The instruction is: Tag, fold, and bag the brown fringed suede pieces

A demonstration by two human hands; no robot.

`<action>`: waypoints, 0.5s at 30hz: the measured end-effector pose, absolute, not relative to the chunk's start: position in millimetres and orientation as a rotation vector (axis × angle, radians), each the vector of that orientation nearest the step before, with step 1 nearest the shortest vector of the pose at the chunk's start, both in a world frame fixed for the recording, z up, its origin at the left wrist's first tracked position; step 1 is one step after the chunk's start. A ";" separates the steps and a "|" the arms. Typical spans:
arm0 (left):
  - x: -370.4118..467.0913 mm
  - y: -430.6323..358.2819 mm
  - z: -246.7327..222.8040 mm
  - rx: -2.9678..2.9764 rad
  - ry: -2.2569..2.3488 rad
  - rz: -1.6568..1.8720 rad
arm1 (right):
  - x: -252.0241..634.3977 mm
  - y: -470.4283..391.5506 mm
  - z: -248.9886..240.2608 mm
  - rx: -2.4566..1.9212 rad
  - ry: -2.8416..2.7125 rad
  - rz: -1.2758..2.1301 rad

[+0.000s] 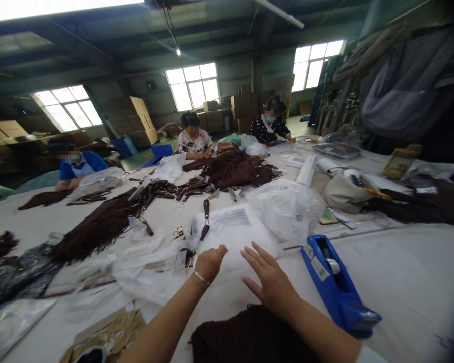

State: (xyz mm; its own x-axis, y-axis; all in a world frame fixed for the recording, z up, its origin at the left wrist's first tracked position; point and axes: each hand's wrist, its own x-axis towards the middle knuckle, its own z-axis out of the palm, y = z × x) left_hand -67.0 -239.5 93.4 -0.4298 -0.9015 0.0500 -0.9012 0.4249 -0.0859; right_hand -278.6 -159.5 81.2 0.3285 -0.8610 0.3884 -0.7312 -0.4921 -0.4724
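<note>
My left hand [211, 263], with a bracelet at the wrist, is closed at the left part of a clear plastic bag [234, 227] with printed text; what its fingers hold is hidden. My right hand [270, 280] is open over the bag's right part, fingers spread and holding nothing. A brown strap [205, 219] with a metal fitting lies at the bag's left upper edge. Dark brown fabric [245, 335] lies nearest to me, partly below my right forearm. To the right of my right hand stands a blue tape dispenser [338, 287].
Brown fringed pieces [230, 169] and several straps [159, 191] are heaped across the table. A bulging plastic bag [287, 206] sits beyond my right hand. Brown paper scraps [109, 333] lie at lower left. Three co-workers sit along the far side, one in blue [66, 166].
</note>
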 end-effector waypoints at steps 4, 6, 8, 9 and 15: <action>-74.1 -213.9 104.6 -1.525 2.652 -0.159 | -259.2 -215.6 89.3 -2.458 1.530 -0.735; -59.2 -205.5 112.3 -1.539 2.552 -0.142 | -268.9 -227.0 81.8 -2.423 1.582 -0.737; -32.3 -199.4 122.5 -1.624 2.441 -0.163 | -289.9 -225.5 72.0 -2.365 1.634 -0.787; -16.7 -196.2 127.5 -1.688 2.398 -0.185 | -302.2 -220.9 67.0 -2.325 1.657 -0.824; 26.4 -162.2 121.1 -2.837 2.192 0.854 | -343.0 -173.0 33.1 -1.495 1.601 -1.309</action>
